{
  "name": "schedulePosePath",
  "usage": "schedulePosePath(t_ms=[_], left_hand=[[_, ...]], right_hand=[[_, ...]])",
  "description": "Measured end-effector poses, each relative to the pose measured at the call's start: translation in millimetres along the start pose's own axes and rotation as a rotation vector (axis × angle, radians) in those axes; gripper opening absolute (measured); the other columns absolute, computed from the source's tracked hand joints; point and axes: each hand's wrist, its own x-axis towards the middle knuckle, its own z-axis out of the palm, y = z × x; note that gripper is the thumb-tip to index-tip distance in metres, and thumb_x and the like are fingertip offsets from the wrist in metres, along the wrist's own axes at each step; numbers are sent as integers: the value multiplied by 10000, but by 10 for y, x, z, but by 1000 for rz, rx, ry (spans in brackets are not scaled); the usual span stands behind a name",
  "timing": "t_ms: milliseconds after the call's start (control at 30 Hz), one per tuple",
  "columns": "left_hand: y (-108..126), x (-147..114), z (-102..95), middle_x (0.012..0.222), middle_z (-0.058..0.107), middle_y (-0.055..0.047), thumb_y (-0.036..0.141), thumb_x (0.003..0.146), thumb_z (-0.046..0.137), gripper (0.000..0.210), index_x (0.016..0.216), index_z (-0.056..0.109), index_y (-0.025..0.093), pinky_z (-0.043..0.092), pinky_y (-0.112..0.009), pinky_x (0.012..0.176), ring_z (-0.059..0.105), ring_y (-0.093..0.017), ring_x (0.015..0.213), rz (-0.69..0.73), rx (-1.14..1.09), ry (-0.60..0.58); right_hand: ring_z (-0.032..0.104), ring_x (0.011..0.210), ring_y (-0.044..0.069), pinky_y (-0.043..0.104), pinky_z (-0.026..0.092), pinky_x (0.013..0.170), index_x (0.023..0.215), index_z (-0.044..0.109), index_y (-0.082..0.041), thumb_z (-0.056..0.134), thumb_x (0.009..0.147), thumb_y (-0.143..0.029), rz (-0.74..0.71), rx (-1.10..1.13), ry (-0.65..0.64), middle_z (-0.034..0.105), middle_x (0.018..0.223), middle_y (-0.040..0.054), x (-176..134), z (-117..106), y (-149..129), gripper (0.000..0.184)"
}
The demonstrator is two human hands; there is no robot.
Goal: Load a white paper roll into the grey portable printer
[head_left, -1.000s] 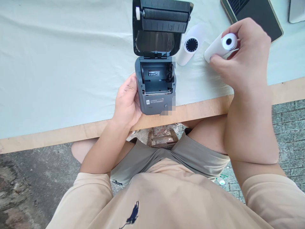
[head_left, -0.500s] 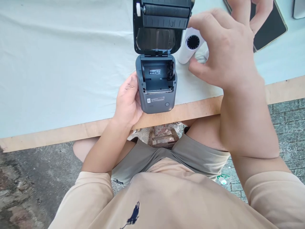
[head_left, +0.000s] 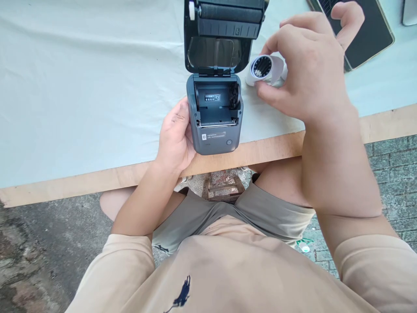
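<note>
Item one: a dark grey label printer [head_left: 215, 117], lid [head_left: 213, 52] thrown open and tilted away from the wearer, located at the near edge of a table covered in pale cloth [head_left: 97, 87]. Its left flank is gripped by the left hand [head_left: 177, 134], the thumb laid along the side and the other fingers mostly hidden beneath.

Markings: inside the bay, a white-on-dark label [head_left: 212, 98] is borne, in two lines of Chinese apparently reading 打印面朝下 / 安装耗材, with a small pictogram at the right. On the front panel, a strip label [head_left: 215, 135] is fitted, headed by a white square with a dark symbol; its fine lines are too small to be read. A button [head_left: 229, 142] is marked with a power symbol. A black roller [head_left: 231, 14] is mounted within the lid.

Item two: a white roll [head_left: 276, 67] with a dark, toothed core, placed just right of the printer. It is held between the thumb and forefinger of the right hand [head_left: 312, 74]; the little finger is raised apart.

Item three: a dark flat device [head_left: 371, 43], partly covered by that hand.

Item four: a beige shirt [head_left: 234, 269], embroidered with a dark blue emblem.
</note>
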Motion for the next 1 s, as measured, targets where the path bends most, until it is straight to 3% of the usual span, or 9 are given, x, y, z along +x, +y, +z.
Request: schedulePosePath(t_ms=[100, 233, 333, 433, 567, 733, 900, 1000], left_hand=[[2, 0, 4, 1056, 747, -20, 389, 991, 440, 318, 1051, 695, 209, 475, -391, 1145, 685, -190, 1139, 4, 7, 6], [4, -4, 12, 1133, 733, -32, 374, 1008, 395, 339, 1089, 675, 200, 479, -399, 1141, 678, -192, 1156, -6, 25, -10], [7, -12, 23, 1106, 735, -25, 370, 1012, 393, 337, 1079, 673, 195, 501, -391, 1114, 688, -183, 1131, 5, -3, -12], [22, -23, 47, 1022, 739, -2, 342, 1014, 400, 320, 1041, 680, 190, 520, -353, 1083, 708, -153, 1053, 16, -23, 1], [43, -30, 75, 962, 737, 10, 324, 1013, 410, 301, 1002, 681, 192, 500, -318, 1100, 706, -134, 1020, 15, -16, 23], [33, -34, 67, 1016, 730, 0, 350, 1007, 430, 300, 1058, 675, 185, 491, -318, 1096, 693, -146, 1066, 2, -45, 19], [28, -36, 66, 982, 719, 5, 326, 1012, 424, 293, 1047, 671, 173, 490, -282, 1081, 694, -120, 1033, 2, -73, 15], [28, -32, 73, 971, 708, 12, 336, 1013, 421, 294, 1033, 670, 182, 497, -266, 1067, 685, -109, 1030, -2, -80, 17]], right_hand=[[609, 1129, 260, 690, 270, 1085, 1052, 579, -185, 576, 744, -320, 16, 20, 79, 653, 1053, 48, -3, 10, -14, 336], [637, 936, 223, 571, 417, 977, 992, 588, -155, 500, 790, -444, -63, 52, 318, 640, 976, 36, -56, -83, -79, 363], [633, 997, 210, 425, 470, 921, 1105, 607, -174, 459, 883, -463, -178, 131, 424, 652, 1050, 22, -137, -158, -240, 393], [647, 1010, 174, 347, 477, 858, 1206, 579, -252, 433, 930, -457, -269, 99, 400, 675, 1107, -4, -202, -134, -462, 373], [653, 887, 142, 374, 403, 837, 1220, 522, -356, 425, 949, -370, -260, -33, 271, 690, 1116, -66, -202, 2, -627, 288], [633, 802, 142, 370, 330, 769, 1132, 513, -304, 473, 871, -188, -280, 10, 312, 703, 975, -83, -148, 83, -630, 289], [603, 736, 143, 366, 314, 762, 962, 541, -252, 481, 851, -209, -226, 6, 273, 678, 834, -65, -112, 91, -648, 134], [616, 795, 150, 371, 299, 776, 912, 553, -241, 453, 904, -229, -233, 38, 223, 693, 868, -59, -97, 111, -625, 101]])
